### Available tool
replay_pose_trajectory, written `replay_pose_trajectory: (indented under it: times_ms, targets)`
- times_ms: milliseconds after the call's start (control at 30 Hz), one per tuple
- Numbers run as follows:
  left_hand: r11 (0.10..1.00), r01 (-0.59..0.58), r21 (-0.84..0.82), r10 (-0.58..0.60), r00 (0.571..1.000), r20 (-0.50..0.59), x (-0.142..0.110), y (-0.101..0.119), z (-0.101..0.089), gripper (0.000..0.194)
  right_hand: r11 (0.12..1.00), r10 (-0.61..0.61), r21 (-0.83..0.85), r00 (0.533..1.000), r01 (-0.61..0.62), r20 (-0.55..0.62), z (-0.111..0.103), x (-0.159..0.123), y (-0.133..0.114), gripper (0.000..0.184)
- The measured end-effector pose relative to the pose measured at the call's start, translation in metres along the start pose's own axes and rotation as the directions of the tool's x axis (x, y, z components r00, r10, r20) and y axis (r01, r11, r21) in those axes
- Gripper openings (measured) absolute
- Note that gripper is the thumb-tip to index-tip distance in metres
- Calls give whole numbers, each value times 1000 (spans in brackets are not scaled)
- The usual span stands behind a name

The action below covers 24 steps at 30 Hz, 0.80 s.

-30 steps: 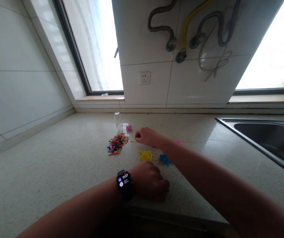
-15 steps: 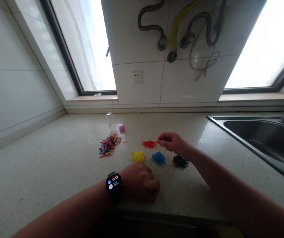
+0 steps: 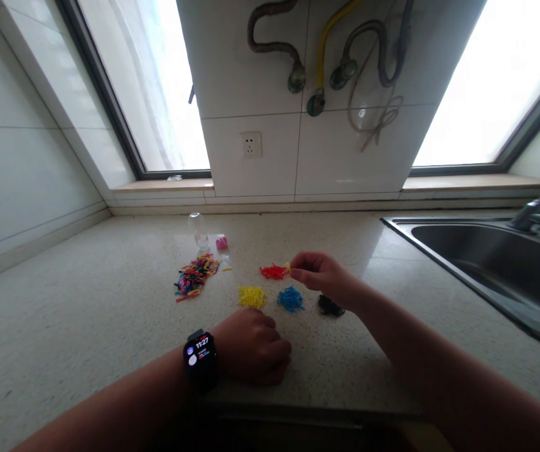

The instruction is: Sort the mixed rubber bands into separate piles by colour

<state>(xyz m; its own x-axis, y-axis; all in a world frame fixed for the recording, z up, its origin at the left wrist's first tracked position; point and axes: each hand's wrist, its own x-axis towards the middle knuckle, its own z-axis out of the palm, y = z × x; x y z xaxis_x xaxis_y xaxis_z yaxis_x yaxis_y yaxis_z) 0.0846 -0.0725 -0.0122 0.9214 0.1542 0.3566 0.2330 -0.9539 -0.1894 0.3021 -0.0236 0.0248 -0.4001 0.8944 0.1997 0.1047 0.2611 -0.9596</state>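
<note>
My right hand (image 3: 314, 271) pinches a small yellow rubber band (image 3: 287, 267) between thumb and fingertips, at the right edge of a red pile of rubber bands (image 3: 274, 272). Below it on the counter lie a blue pile (image 3: 291, 299) and a black pile (image 3: 330, 306), the latter partly behind my right wrist. My left hand (image 3: 253, 346), with a watch on its wrist, rests curled into a loose fist near the counter's front; nothing shows in it. Just beyond its knuckles is a yellow pile (image 3: 252, 297). A mixed-colour pile (image 3: 197, 276) lies farther left.
Behind the mixed pile stand a clear bottle (image 3: 199, 233) and a pink cap-like piece (image 3: 221, 243). One loose yellow band (image 3: 227, 269) lies beside that pile. A steel sink (image 3: 468, 251) is set into the counter at right. Hoses (image 3: 321, 63) hang on the wall behind.
The whole view has shifted, so everything appears a little farther left. My right hand stays at the red pile with the yellow band; my left hand has not moved on the counter.
</note>
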Motion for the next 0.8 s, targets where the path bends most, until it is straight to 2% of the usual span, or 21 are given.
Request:
replay_pose_trajectory:
  times_ms: [200, 267, 333, 400, 467, 533, 567, 700, 800]
  targets:
    - [1000, -4, -8, 4, 1000, 8, -1, 0, -1, 24, 1000, 4, 6, 1000, -4, -2, -1, -1, -5, 28]
    - [1000, 0, -9, 1, 1000, 8, -1, 0, 0, 24, 999, -15, -44, 1000, 15, 0, 1, -1, -3, 27]
    - [1000, -1, -5, 1, 1000, 3, 0, 0, 0, 24, 984, -51, -171, 999, 49, -8, 4, 0, 2, 25]
    - [1000, -4, 2, 4, 1000, 3, 0, 0, 0, 23, 907, -134, -403, 991, 124, 4, 9, 1, 7, 20]
    - [1000, -2, 12, 1, 1000, 13, 1, 0, 0, 23, 742, -230, -634, 971, 217, 64, 16, 3, 10, 15]
    - [1000, 3, 16, -3, 1000, 27, 2, 1, 0, 23, 596, -281, -755, 952, 273, 122, 25, 5, 10, 14]
    - [1000, 2, 16, -3, 1000, 30, 2, 1, 0, 23, 556, -292, -782, 947, 282, 134, 29, 7, 9, 15]
    - [1000, -8, 9, 8, 1000, 25, 1, 1, 1, 22, 482, -291, -823, 941, 301, 174, 43, 12, 3, 20]
    - [1000, -10, 19, 10, 1000, 21, 0, 1, 2, 23, 466, -269, -829, 942, 309, 200, 42, 12, 2, 22]
